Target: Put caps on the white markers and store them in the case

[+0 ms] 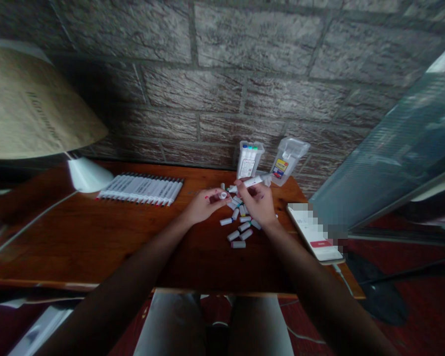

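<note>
My left hand is closed around a small white marker cap, its round end facing me. In my right hand is a white marker, gripped between thumb and fingers and tilted up to the right. Both hands are close together above a pile of loose marker caps, white with coloured ends, spread on the wooden table. Part of the pile is hidden by my right hand. Behind the hands stands a clear plastic case with several markers upright in it.
A row of white markers lies side by side on the table at left. Near it stands a lamp with a cord. An open clear case stands at the back right, and a plugged-in phone lies at the right edge.
</note>
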A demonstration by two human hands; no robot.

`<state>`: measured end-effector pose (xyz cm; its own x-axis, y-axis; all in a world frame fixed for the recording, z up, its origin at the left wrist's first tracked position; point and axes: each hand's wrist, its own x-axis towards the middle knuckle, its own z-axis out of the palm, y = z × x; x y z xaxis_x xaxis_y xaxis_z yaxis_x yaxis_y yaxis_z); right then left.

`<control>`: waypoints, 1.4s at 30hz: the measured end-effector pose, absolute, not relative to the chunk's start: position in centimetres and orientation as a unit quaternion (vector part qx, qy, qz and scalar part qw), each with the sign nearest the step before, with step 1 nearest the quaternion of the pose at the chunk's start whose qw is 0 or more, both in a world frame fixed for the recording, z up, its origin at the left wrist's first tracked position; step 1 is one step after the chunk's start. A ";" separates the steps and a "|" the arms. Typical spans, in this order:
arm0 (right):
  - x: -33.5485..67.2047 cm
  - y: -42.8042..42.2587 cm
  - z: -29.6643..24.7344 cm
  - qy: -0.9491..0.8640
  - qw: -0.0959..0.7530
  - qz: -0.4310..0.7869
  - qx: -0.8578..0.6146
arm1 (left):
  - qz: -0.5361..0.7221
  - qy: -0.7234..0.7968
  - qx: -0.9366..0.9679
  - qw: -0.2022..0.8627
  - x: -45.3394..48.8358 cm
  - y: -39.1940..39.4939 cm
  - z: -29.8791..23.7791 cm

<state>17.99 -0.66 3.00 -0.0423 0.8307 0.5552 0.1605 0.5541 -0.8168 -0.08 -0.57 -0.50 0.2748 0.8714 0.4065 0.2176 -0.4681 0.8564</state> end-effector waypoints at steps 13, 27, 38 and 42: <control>18.0 -0.6 2.3 -0.695 0.554 0.267 -0.373 | 0.471 0.392 0.722 0.321 -0.3 -0.5 -0.6; 18.3 -0.9 3.0 -0.730 0.547 0.178 -0.368 | 0.485 0.396 0.715 0.312 -0.1 -0.6 -0.3; 18.9 -0.4 3.2 -0.683 0.565 0.187 -0.424 | 0.492 0.376 0.694 0.366 0.3 -0.6 -0.6; 18.7 -0.6 3.2 -0.694 0.548 0.198 -0.423 | 0.497 0.369 0.688 0.380 0.2 -0.4 -0.8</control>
<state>18.68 -0.63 3.24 -0.0416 0.8044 0.5926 0.3703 0.5633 -0.7387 0.21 -0.38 -0.81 0.2342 0.8848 0.4027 0.1300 -0.4391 0.8890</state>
